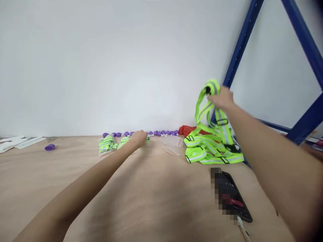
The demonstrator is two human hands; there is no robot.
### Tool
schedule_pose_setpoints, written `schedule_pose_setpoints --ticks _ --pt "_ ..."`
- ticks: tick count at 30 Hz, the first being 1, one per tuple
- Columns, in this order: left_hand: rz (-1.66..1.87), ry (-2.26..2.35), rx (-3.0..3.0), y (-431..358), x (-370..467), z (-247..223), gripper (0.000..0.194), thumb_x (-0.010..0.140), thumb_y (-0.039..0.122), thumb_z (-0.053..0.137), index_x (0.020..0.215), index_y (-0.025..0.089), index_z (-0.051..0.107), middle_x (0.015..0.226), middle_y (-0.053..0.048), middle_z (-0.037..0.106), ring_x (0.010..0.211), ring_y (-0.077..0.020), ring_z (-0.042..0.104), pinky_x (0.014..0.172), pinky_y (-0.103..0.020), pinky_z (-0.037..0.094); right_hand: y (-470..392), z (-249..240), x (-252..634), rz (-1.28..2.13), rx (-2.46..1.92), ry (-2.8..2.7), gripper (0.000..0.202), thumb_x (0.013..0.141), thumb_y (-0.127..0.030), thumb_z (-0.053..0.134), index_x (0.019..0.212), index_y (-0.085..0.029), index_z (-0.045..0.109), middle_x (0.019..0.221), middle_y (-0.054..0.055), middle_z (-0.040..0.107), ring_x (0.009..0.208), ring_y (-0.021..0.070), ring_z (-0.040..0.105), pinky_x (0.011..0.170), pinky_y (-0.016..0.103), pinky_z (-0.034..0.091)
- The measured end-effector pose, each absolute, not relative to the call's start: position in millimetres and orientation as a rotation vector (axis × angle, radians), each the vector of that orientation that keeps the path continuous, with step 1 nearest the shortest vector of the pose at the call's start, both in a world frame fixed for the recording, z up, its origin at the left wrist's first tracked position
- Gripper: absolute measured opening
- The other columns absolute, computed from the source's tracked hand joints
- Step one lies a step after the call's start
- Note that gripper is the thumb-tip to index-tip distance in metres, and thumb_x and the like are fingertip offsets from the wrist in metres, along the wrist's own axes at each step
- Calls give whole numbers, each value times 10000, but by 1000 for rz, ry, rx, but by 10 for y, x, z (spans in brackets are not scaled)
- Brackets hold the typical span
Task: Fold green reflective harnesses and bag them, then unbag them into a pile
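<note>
One neon strap harness [210, 111] hanging lengthwise downward from right hand [222, 98], grip closed around its top loop.

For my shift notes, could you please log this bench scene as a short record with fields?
Left hand: reaching to a bagged vest by the wall
Right hand: grip closed on a neon reflective vest, lifted
Vest pile: beneath it
Phone: near edge, cable attached
Purple caps: row along the wall
Surface: plywood bench
</note>
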State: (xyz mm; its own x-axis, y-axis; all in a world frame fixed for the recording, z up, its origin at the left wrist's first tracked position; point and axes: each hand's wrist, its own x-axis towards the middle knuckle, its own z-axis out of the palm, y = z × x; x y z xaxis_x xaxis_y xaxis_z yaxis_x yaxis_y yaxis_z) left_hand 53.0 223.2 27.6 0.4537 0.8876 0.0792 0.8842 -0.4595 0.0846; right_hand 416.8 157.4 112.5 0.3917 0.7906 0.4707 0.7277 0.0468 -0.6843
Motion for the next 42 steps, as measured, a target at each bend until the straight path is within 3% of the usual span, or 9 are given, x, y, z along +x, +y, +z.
schedule_pose_setpoints --ticks 6,10,12,15,24,33,36,38,42 --pt "349 1421 2292 2030 275 745 146 777 172 656 638 129 666 634 -73 662 618 -203 664 638 -314 539 1654 956 3773 266 -1771 -1328 774 513 -418 898 1143 -120 562 1315 265 555 1279 417 499 982 506 473" --pt "419 1200 2026 1725 173 731 181 720 314 717 688 138 688 650 -48 659 626 -171 641 560 -254 541 1240 599 3014 491 -1596 -1507 454 733 -614 711 851 -193 589 975 137 696 987 286 659 814 381 548" --pt "397 1104 1937 1514 194 633 262 672 386 763 721 136 698 637 -39 650 613 -162 626 543 -253 544 946 330 2589 752 -1493 -1613 546 789 -742 558 727 -200 556 679 54 666 648 199 665 620 323 555" --pt "337 973 1800 1172 259 433 374 612 468 813 731 141 678 605 -27 642 570 -151 614 523 -255 531 558 -21 2161 1214 -1194 -1519 600 737 -789 592 730 -191 538 570 -13 589 525 141 593 552 275 513" --pt "455 733 1545 524 255 118 406 662 529 759 718 146 637 557 2 591 483 -109 560 506 -228 448 -22 -150 2109 1221 -1051 -1515 438 723 -579 762 750 -149 683 708 5 621 686 133 536 678 260 450" --pt "791 818 1709 347 157 127 234 750 370 599 647 169 540 511 39 483 464 -92 451 470 -207 345 -292 -448 2214 893 -1206 -1307 305 760 -451 667 685 -216 487 750 10 551 739 197 597 712 368 564" --pt "808 790 1776 266 219 101 243 765 394 560 671 170 545 553 28 504 498 -109 471 507 -228 371 -368 -394 2254 442 -1213 -1664 116 850 -283 567 835 -200 648 1157 128 602 1097 265 606 898 430 539" --pt "826 771 1837 202 303 81 228 777 378 543 687 169 550 604 19 520 544 -116 479 541 -236 372 -415 -284 2258 243 -1187 -1954 242 884 -200 529 1037 -223 716 1489 132 430 1388 283 422 1090 475 417" --pt "829 744 2034 60 466 60 184 796 272 561 644 176 521 605 23 499 573 -121 432 563 -253 304 -449 -130 2215 106 -1251 -2364 555 751 -181 706 1300 -206 631 1566 161 380 1458 327 328 1165 518 320"
